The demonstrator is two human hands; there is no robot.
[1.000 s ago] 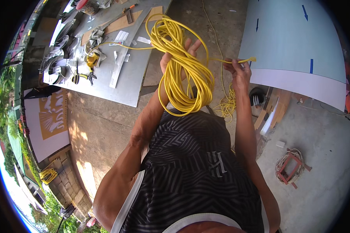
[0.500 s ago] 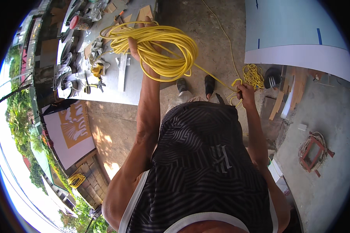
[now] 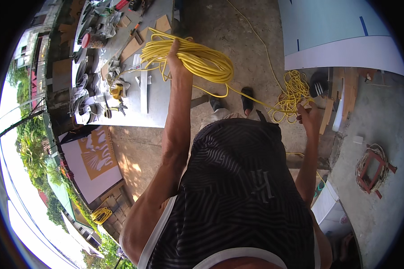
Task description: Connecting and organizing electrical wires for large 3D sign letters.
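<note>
A thick coil of yellow cord (image 3: 206, 60) hangs from my left hand (image 3: 177, 56), which is closed around its left part above the table's near right corner. Some loops droop below the bundle. From the coil, one strand slants down to the right toward my right hand (image 3: 309, 117). That hand is curled loosely at the strand, beside a loose yellow cord pile (image 3: 295, 85) on the floor. Its fingers partly hide the cord, so how firmly they grip it is unclear.
A table (image 3: 134, 114) at left bears a red-lidded jar (image 3: 93, 41), a yellow tool (image 3: 116, 91) and metal pieces. A pale blue panel (image 3: 336, 27) stands upper right, with wooden planks (image 3: 349, 92) below. A cord-wound reddish frame (image 3: 373, 171) lies at right.
My right hand has moved right and slightly down, its fingers loosening. My left hand has shifted the coil a little right and turned. More of the floor pile shows.
</note>
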